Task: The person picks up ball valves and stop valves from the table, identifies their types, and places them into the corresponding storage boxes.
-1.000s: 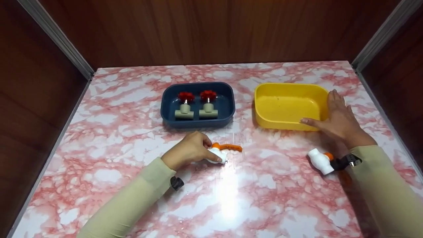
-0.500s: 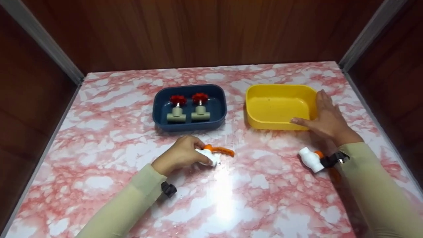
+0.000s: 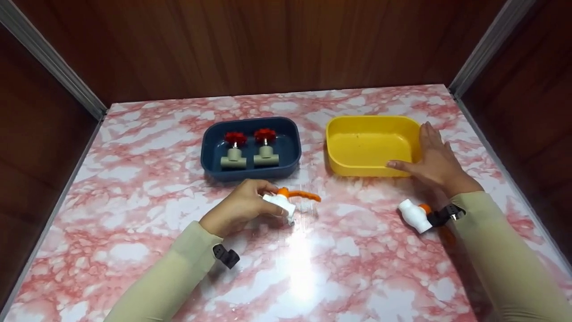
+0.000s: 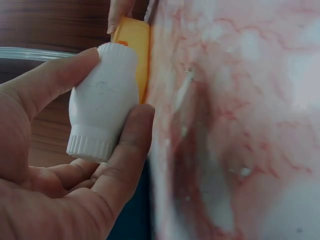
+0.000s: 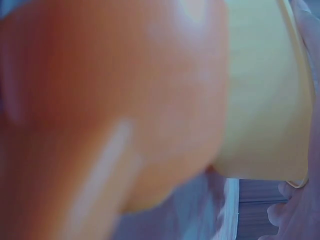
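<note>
My left hand (image 3: 239,203) pinches a white plastic ball valve (image 3: 280,202) between thumb and fingers, in front of the blue bin. Its orange lever (image 3: 304,195) points right. The left wrist view shows the ribbed white valve body (image 4: 102,100) held over the table. My right hand (image 3: 440,163) lies along the right side of the yellow bin (image 3: 371,171), fingers extended, thumb over the front rim. Near the right wrist a second white ball valve (image 3: 414,217) lies on the table, its lever mostly hidden. A blurred orange surface (image 5: 110,90) fills much of the right wrist view.
Two beige valves (image 3: 233,160) with red round handles lie in the dark blue bin (image 3: 250,172), left of the yellow one. Dark wood panels (image 3: 277,49) enclose the back and sides of the pink marbled table (image 3: 178,277).
The left hand has raised the white ball valve and tilted it, its right end now lower. The right hand keeps its place on the yellow bin. The head view has shifted slightly.
</note>
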`<state>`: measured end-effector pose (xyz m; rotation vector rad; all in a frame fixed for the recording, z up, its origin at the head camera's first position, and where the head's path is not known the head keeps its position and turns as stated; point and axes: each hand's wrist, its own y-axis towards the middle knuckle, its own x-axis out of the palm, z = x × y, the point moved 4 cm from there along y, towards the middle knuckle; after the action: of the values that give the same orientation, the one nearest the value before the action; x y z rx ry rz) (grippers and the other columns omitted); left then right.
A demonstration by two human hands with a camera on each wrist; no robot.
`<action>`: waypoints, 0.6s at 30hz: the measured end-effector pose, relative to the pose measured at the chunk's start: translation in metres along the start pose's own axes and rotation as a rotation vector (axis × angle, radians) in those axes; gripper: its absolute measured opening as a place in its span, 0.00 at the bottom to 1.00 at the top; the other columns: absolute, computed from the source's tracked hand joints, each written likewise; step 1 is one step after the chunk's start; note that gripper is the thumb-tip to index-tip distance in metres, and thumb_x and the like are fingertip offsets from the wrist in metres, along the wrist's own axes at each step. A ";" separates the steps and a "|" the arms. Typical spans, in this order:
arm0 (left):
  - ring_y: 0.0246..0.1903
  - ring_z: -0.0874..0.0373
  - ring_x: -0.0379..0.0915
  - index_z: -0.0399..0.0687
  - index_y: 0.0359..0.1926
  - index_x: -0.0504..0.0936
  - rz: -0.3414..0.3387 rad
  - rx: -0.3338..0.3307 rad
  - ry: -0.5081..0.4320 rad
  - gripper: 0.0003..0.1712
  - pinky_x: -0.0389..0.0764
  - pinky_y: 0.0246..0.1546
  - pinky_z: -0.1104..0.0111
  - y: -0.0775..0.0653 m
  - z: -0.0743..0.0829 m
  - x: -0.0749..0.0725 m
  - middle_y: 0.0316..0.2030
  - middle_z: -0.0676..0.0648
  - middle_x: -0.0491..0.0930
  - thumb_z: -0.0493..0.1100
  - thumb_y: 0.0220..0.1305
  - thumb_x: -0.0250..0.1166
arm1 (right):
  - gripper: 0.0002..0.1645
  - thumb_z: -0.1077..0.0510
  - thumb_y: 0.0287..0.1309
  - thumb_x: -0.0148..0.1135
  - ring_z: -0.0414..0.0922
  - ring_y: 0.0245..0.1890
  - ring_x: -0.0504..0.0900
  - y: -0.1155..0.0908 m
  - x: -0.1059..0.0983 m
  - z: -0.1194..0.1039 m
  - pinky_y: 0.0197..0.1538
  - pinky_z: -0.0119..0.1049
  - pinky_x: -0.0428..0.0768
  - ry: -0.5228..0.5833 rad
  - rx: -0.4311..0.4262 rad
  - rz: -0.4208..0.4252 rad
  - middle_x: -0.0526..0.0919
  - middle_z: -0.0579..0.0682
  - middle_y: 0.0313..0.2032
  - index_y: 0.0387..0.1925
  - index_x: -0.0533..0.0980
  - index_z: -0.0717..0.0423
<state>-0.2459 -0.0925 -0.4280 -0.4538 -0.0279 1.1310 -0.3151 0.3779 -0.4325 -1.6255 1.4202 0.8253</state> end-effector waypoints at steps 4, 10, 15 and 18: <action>0.43 0.56 0.86 0.35 0.67 0.86 0.013 -0.001 -0.042 0.34 0.92 0.45 0.69 0.002 0.011 0.002 0.63 0.38 0.83 0.32 0.60 0.86 | 0.94 0.12 0.66 0.67 0.72 0.95 0.25 0.000 -0.002 0.001 0.92 0.78 0.27 0.006 0.007 0.000 0.17 0.63 0.93 0.92 0.19 0.61; 0.42 0.56 0.85 0.40 0.68 0.87 0.020 0.015 -0.005 0.35 0.92 0.47 0.67 0.006 0.026 0.005 0.63 0.40 0.85 0.35 0.60 0.87 | 0.94 0.11 0.66 0.66 0.73 0.95 0.25 0.001 -0.002 0.002 0.92 0.77 0.27 0.000 0.014 0.000 0.17 0.63 0.93 0.92 0.18 0.61; 0.49 0.56 0.85 0.36 0.67 0.88 0.029 0.098 0.058 0.35 0.88 0.45 0.74 0.012 0.039 0.010 0.60 0.39 0.90 0.36 0.59 0.88 | 0.94 0.11 0.65 0.67 0.73 0.95 0.26 0.000 -0.001 0.001 0.92 0.78 0.26 0.013 0.017 -0.006 0.17 0.63 0.93 0.92 0.18 0.60; 0.50 0.52 0.86 0.35 0.67 0.87 0.025 0.110 0.031 0.34 0.89 0.46 0.73 0.016 0.046 0.014 0.61 0.37 0.89 0.34 0.61 0.87 | 0.95 0.11 0.64 0.68 0.73 0.95 0.26 -0.001 0.000 0.001 0.91 0.78 0.26 0.027 0.018 -0.008 0.17 0.62 0.93 0.92 0.18 0.59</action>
<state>-0.2654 -0.0591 -0.3945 -0.3746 0.0669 1.1436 -0.3143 0.3785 -0.4329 -1.6333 1.4350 0.7868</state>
